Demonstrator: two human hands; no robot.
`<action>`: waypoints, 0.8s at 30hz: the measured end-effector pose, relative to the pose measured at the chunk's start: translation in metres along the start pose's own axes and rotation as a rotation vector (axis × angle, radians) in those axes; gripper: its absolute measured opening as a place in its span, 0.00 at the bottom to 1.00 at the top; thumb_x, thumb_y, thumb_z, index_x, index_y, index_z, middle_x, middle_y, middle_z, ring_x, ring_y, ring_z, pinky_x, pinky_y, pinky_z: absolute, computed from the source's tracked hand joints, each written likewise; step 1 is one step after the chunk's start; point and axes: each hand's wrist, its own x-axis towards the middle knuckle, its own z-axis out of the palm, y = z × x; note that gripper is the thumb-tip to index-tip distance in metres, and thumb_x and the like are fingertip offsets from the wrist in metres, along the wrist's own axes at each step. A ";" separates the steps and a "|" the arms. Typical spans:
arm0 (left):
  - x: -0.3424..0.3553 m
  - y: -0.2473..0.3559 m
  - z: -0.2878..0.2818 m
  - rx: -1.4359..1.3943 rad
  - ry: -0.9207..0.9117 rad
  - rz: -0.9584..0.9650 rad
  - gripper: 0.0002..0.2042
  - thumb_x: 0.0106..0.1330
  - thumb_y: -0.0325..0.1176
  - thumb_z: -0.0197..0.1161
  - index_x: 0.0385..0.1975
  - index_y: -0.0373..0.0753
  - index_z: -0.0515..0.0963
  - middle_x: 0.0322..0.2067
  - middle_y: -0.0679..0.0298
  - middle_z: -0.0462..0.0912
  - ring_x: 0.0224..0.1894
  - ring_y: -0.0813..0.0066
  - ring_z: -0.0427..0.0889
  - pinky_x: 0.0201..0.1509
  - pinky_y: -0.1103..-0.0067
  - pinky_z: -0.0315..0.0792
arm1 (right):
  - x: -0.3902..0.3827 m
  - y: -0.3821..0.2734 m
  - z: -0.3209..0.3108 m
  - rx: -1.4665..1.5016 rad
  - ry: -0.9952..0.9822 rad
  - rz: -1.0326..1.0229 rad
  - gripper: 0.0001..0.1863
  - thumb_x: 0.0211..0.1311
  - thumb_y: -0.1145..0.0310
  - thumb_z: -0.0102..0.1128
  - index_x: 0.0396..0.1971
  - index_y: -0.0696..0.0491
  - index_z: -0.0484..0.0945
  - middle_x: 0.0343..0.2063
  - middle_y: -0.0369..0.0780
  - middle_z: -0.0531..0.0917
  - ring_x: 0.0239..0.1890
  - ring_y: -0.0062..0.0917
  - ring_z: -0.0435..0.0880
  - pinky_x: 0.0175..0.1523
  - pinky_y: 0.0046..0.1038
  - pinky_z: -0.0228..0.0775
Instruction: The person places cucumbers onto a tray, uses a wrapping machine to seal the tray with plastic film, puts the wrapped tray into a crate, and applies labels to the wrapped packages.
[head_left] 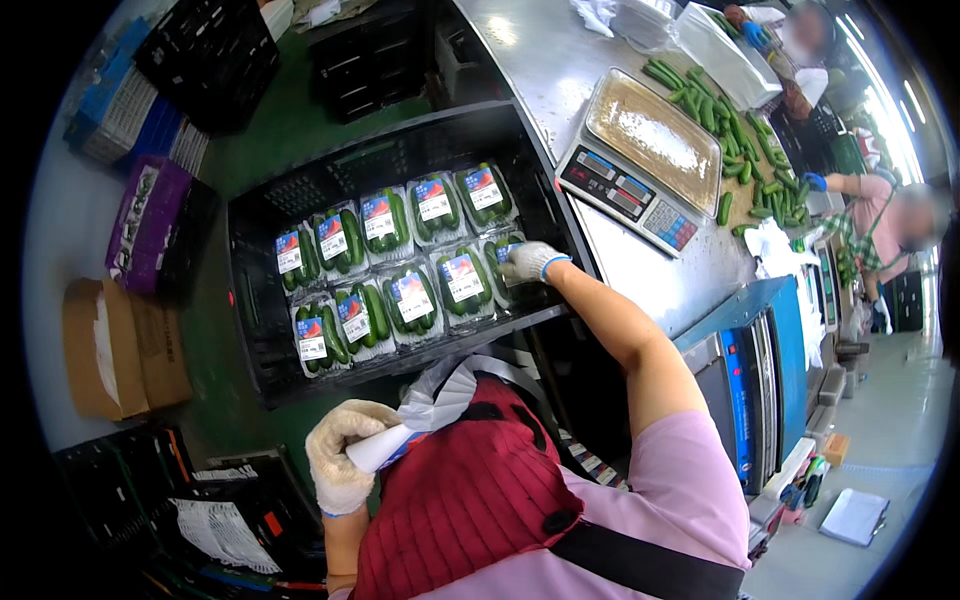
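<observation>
A black plastic crate (262, 345) in front of me holds two rows of clear-wrapped packs of small cucumbers (410, 302), each with a blue, red and white label. My right hand (533, 262), in a white knit glove, grips the pack of cucumbers (498, 250) at the right end of the near row. Its fingers are bent over the label and partly cover it. My left hand (345, 455), also gloved, is closed around a curled white strip of labels (378, 450) with blue at its edge, beside my dark red apron.
Right of the crate, a weighing scale (640, 160) stands on a metal table (530, 60) beside loose cucumbers (715, 110). A blue machine (745, 370) stands nearer. Stacked crates (205, 60), a purple crate (150, 225) and a cardboard box (130, 350) line the left. Co-workers are at the far right.
</observation>
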 end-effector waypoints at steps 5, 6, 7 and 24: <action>0.005 -0.009 -0.005 0.051 -0.102 -0.029 0.07 0.59 0.15 0.62 0.35 0.32 0.75 0.35 0.58 0.82 0.38 0.73 0.82 0.47 0.78 0.76 | -0.056 -0.064 -0.033 0.406 0.566 -0.051 0.23 0.61 0.52 0.60 0.42 0.59 0.80 0.38 0.51 0.83 0.41 0.43 0.84 0.48 0.35 0.76; 0.007 -0.013 -0.007 0.057 -0.128 -0.032 0.07 0.59 0.16 0.63 0.36 0.31 0.76 0.35 0.60 0.82 0.38 0.75 0.82 0.47 0.79 0.76 | -0.086 -0.092 -0.041 0.697 0.572 -0.123 0.21 0.63 0.55 0.60 0.43 0.59 0.79 0.39 0.49 0.84 0.40 0.39 0.84 0.47 0.33 0.76; 0.008 -0.017 -0.009 0.054 -0.153 -0.037 0.07 0.60 0.16 0.63 0.36 0.31 0.77 0.35 0.60 0.82 0.39 0.76 0.81 0.48 0.80 0.75 | -0.114 -0.116 -0.041 0.887 0.475 -0.202 0.20 0.64 0.57 0.59 0.45 0.59 0.79 0.39 0.46 0.84 0.41 0.32 0.84 0.48 0.30 0.76; -0.068 -0.049 0.032 0.054 -1.012 -0.182 0.08 0.56 0.21 0.64 0.35 0.29 0.79 0.34 0.63 0.83 0.37 0.82 0.79 0.43 0.83 0.74 | -0.409 -0.281 0.115 1.395 0.957 0.125 0.13 0.57 0.67 0.71 0.39 0.58 0.81 0.30 0.39 0.84 0.33 0.16 0.81 0.40 0.22 0.73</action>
